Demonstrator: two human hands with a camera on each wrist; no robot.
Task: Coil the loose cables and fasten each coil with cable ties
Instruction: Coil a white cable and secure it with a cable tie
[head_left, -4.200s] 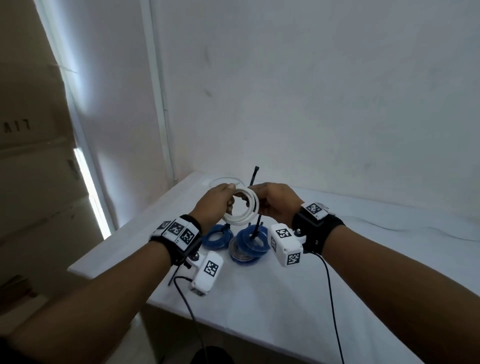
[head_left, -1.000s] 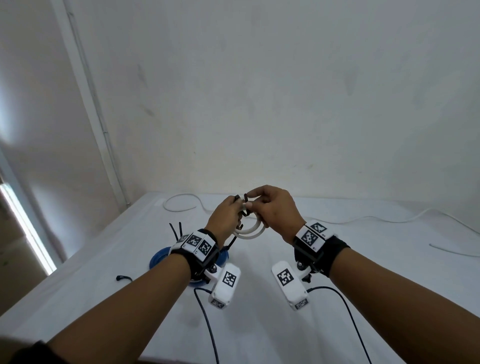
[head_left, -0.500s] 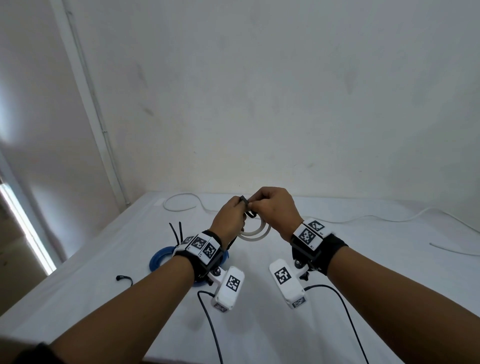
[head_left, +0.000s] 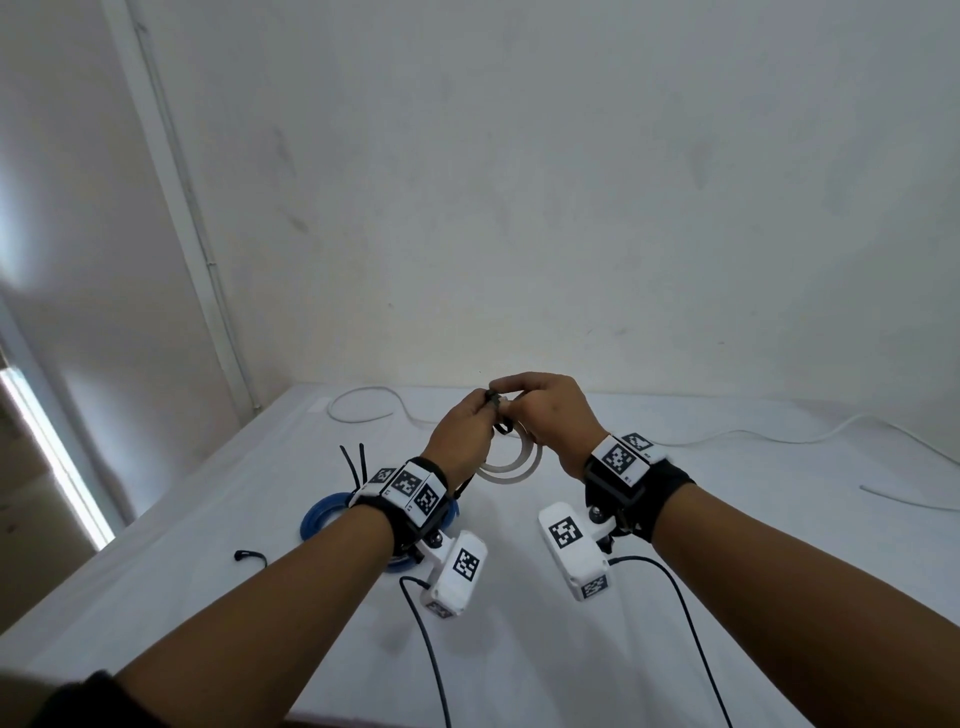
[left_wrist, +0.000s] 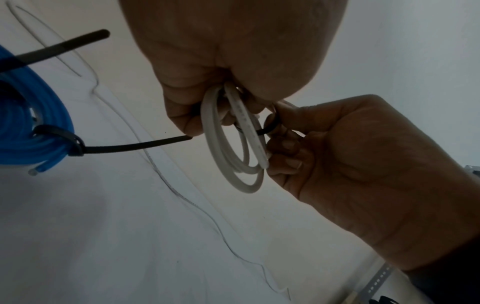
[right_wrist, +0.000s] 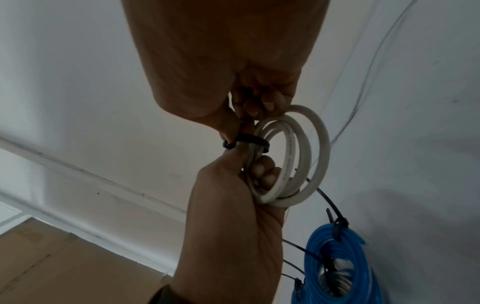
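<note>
Both hands hold a small white cable coil (head_left: 514, 462) in the air above the white table (head_left: 623, 649). A black cable tie (right_wrist: 250, 142) is looped round the coil's strands at its top. My left hand (head_left: 483, 415) grips the coil (right_wrist: 320, 144) just below the tie, fingers curled through the ring. My right hand (head_left: 519, 402) pinches the tie (head_left: 500, 415) and the strands from above. In the left wrist view the tie (left_wrist: 271, 123) sits between the two hands on the coil (left_wrist: 245, 185). A thin black tail (head_left: 466, 483) hangs under my left hand.
Blue tubing coils (head_left: 319, 517) bound with black ties lie on the table under my left wrist, tie tails (head_left: 353, 460) sticking up. Loose white cable (head_left: 358, 410) runs along the back by the wall. A small black piece (head_left: 250, 556) lies near the table's left edge.
Over four seconds the tie went from standing straight up through the coil to a closed loop round it. In the last second the hands drew closer together and rose slightly.
</note>
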